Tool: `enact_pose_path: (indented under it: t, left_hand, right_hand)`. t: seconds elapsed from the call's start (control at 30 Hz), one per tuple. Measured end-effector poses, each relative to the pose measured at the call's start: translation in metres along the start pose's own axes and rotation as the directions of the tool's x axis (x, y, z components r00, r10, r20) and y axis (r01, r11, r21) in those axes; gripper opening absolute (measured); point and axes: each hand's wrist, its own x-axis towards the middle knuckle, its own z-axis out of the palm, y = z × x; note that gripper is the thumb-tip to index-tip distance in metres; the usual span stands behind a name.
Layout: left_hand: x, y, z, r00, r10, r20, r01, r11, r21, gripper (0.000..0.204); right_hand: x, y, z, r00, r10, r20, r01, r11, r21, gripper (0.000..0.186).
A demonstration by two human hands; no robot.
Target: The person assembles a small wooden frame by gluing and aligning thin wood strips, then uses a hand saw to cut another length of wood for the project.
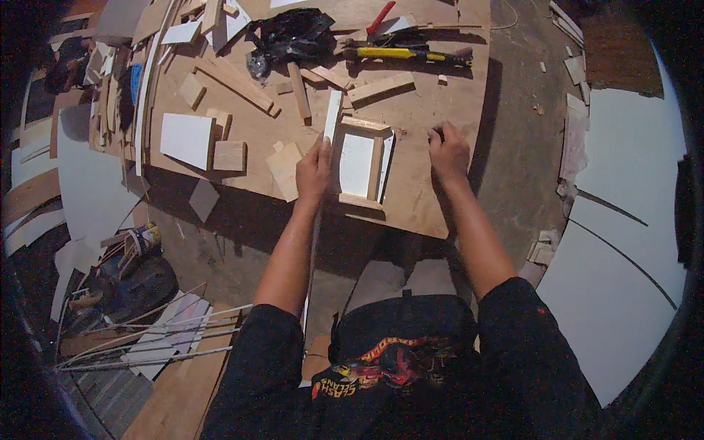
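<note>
My left hand [314,172] is closed around a long, narrow white strip [333,117]. The strip's far end rises past my fingers, and its thin length runs down beside my forearm beyond the table's near edge. Right beside it on the table lies a small rectangular wooden frame [376,165] with a white panel [356,163] inside. My right hand [449,152] hovers over or rests on the tabletop to the right of the frame, apart from it. Its fingers are curled together; whatever they may hold is too small to make out.
On the wooden table [418,198], a black plastic bag [293,37], a yellow-and-black tool [407,55] and a red-handled tool [380,17] lie at the back. Wood blocks [229,155] and a white-faced block [186,139] are at left. White sheets [616,249] stand right.
</note>
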Motion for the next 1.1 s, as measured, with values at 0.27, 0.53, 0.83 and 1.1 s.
enact_pose_path:
  t: [0.27,0.53,0.83,1.1]
  left_hand:
    - [-0.001,-0.01,0.001,0.993,-0.097,0.063,0.101,0.994,-0.053,0.048]
    - [-0.002,-0.007,0.002,0.985,-0.152,0.08,0.16,0.981,-0.108,0.049]
    - [0.0,-0.003,0.0,0.968,-0.237,0.081,0.237,0.972,0.011,0.05]
    - [0.001,0.015,-0.003,0.97,-0.23,0.081,0.23,0.973,0.011,0.052]
  right_hand:
    - [-0.003,0.005,-0.005,0.995,-0.077,0.069,0.089,0.976,-0.198,0.013]
    - [-0.003,-0.103,0.01,0.972,-0.186,0.141,0.163,0.973,0.163,0.013]
    - [0.006,-0.132,0.072,0.943,-0.287,0.17,0.31,0.941,-0.136,0.01]
    - [0.022,-0.116,0.075,0.884,-0.465,0.045,0.467,0.881,-0.081,0.01]
